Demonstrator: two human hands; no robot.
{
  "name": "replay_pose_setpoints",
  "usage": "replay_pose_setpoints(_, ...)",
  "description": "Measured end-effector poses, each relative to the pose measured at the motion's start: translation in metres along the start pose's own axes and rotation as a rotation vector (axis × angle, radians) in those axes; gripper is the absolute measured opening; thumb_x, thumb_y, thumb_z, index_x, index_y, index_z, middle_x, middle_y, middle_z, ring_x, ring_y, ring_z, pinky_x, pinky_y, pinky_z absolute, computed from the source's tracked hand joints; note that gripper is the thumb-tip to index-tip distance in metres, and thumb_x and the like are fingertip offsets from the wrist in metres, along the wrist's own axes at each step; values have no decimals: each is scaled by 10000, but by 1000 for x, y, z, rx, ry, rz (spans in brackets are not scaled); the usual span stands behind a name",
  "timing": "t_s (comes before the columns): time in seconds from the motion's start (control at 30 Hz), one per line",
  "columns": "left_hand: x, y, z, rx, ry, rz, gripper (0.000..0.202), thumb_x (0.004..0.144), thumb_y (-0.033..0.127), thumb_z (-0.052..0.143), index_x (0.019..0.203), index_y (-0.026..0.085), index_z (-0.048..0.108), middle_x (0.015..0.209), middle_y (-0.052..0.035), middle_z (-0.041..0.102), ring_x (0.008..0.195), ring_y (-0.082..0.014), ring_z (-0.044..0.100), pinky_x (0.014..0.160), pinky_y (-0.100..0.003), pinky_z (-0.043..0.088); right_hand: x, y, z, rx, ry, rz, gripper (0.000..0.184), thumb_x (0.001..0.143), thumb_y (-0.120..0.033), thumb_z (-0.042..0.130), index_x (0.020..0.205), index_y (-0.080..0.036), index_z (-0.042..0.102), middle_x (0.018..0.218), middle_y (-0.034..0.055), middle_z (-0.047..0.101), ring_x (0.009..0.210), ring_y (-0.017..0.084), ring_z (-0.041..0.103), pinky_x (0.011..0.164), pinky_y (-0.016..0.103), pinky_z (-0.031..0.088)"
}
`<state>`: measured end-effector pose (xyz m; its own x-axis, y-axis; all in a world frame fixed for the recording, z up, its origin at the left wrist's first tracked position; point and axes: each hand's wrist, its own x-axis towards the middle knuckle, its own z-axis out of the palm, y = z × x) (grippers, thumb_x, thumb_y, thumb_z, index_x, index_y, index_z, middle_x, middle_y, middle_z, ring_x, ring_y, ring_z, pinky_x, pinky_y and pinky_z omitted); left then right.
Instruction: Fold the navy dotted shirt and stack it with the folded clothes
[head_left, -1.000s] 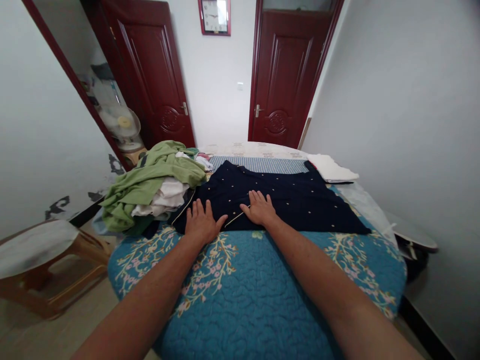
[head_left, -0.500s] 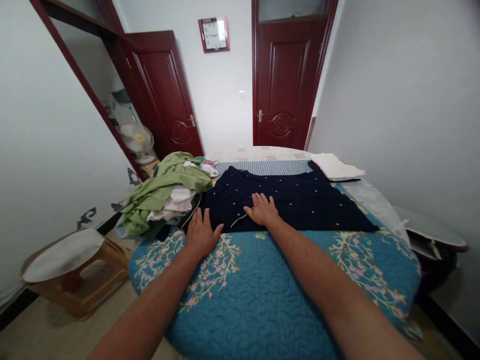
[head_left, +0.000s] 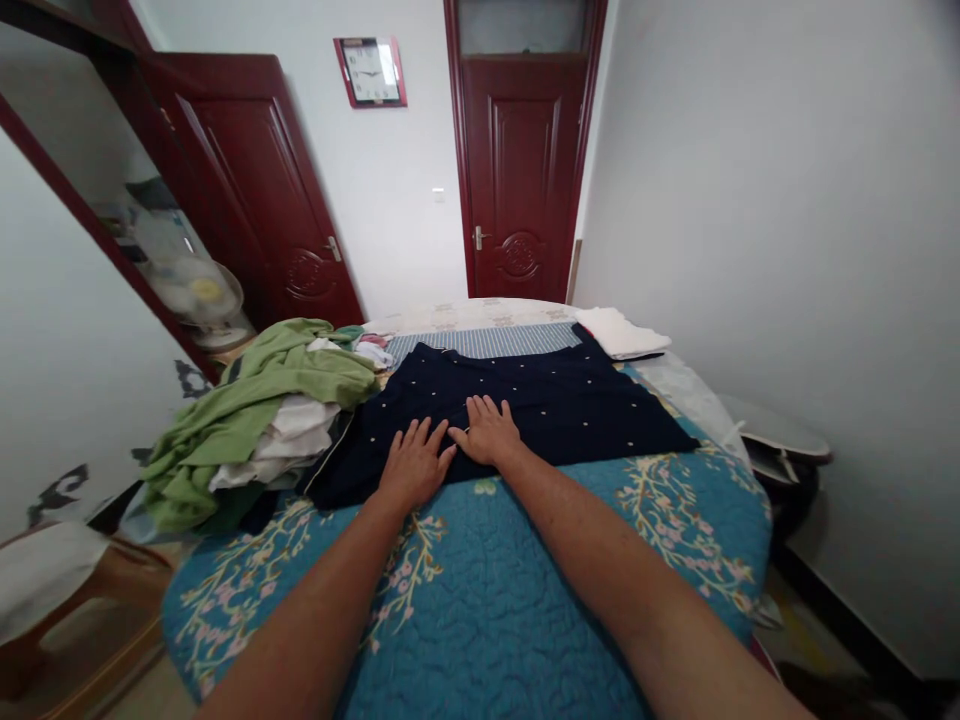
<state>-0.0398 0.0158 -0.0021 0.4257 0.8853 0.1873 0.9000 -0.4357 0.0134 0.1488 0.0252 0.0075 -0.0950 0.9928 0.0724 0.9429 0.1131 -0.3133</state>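
A dark navy garment (head_left: 555,400) with small pale dots lies spread across the table, its near edge toward me. My left hand (head_left: 416,465) rests flat on its near part, fingers spread. Beside it, my right hand (head_left: 487,430) also presses flat on the cloth, thumb out toward the left hand. Neither hand grips anything. The garment's left end, with a pale piped edge, reaches a heap of crumpled clothes (head_left: 277,380), green on top with white pieces beneath.
A blue quilted cover (head_left: 510,580) with floral sprigs drapes the table. Folded white cloth (head_left: 622,335) sits at the far right on dark fabric. Striped blue cloth (head_left: 487,343) lies behind the garment. A stool (head_left: 67,590) stands at left, and a round-topped item (head_left: 787,440) at right.
My left hand has moved right across the garment, closer to my right hand. The garment's left part now lies more spread beside the heap. The view has turned to the right.
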Motion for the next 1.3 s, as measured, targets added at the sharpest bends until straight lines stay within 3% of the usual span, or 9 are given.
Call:
replay_pose_setpoints(0.2,0,-5,3,53,-22,-8,682,1070,588,341,1669,264,383,1712,-175,376,1598,-375,314,1261,-583,262,3,5,1,20,18,-12,950,1008,-753,223,1707,-110,242,1763,146,222,1641,316,136,1316,569,37)
replay_pose_setpoints(0.37,1,-4,2,81,-18,-6,689,1065,594,349,1669,265,386,1703,-177,393,1590,-371,334,1255,-574,276,-3,32,-8,-14,14,11,985,1003,-786,224,1697,-89,266,1763,148,219,1646,322,109,1321,563,42)
replay_pose_setpoints(0.57,3,-7,5,80,-13,-7,698,1057,597,349,1669,265,386,1701,-174,396,1592,-373,330,1257,-579,280,-20,95,-32,-77,7,110,955,1016,-774,214,1705,-113,253,1770,134,198,1649,310,101,1317,579,33)
replay_pose_setpoints(0.8,5,-12,9,109,4,7,695,1056,579,344,1670,255,386,1700,-179,395,1588,-369,339,1251,-567,300,-62,187,-59,-134,69,238,925,1033,-747,216,1697,-105,264,1763,139,227,1643,306,127,1313,588,63)
replay_pose_setpoints(0.93,4,-14,9,125,-13,-2,688,1060,580,337,1668,263,388,1696,-178,401,1583,-369,349,1248,-563,303,-93,248,-74,-231,127,350,855,1055,-690,242,1666,-98,331,1746,168,270,1623,330,181,1300,603,116)
replay_pose_setpoints(1.03,0,-10,5,127,-25,-28,678,1063,585,344,1667,281,388,1701,-175,393,1586,-365,344,1253,-563,291,-108,285,-79,-278,163,410,790,1067,-638,251,1619,-91,393,1717,213,314,1594,350,246,1258,630,230)
replay_pose_setpoints(1.13,-4,-3,-2,125,-35,-90,694,1055,617,365,1668,291,384,1711,-169,379,1598,-357,321,1266,-561,265,-111,307,-76,-304,188,378,765,1066,-635,241,1582,-105,435,1704,231,323,1564,366,304,1217,650,300)
replay_pose_setpoints(1.3,-8,4,-8,117,-39,-197,759,1022,693,399,1668,294,384,1712,-176,374,1607,-369,296,1276,-593,221,-108,319,-65,-308,221,350,782,1049,-664,213,1569,-133,455,1688,223,355,1548,373,343,1187,673,348)
